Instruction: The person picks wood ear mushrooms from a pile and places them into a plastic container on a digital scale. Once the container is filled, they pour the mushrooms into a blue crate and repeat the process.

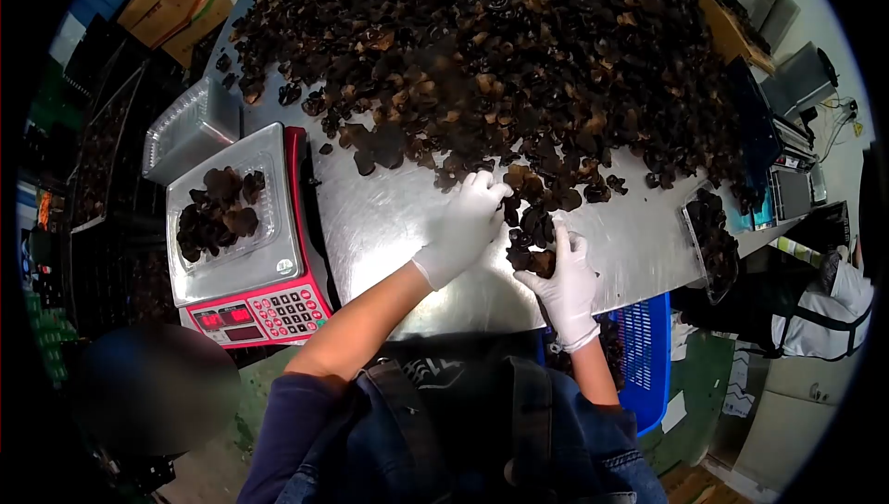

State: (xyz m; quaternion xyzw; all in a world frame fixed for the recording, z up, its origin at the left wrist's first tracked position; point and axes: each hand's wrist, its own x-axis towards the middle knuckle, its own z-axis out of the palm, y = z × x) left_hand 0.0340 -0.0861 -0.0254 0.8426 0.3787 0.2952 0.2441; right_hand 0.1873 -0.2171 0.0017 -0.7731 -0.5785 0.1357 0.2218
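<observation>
Both gloved, my left hand (466,223) spread and right hand (567,283) pinching dried fungus (532,226) at 12 o'clock; I'd gather small clumps gently, sparing brittle pieces

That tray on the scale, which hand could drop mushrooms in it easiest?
Probably the left hand. The tray on the scale sits on the person's left side, nearer that hand. The right hand is farther away, resting on dried mushrooms at the pile's edge.

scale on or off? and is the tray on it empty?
On: the scale shows lit red digits on its front display. The clear tray on its platform is not empty; dark dried mushrooms partly cover its bottom.
</observation>
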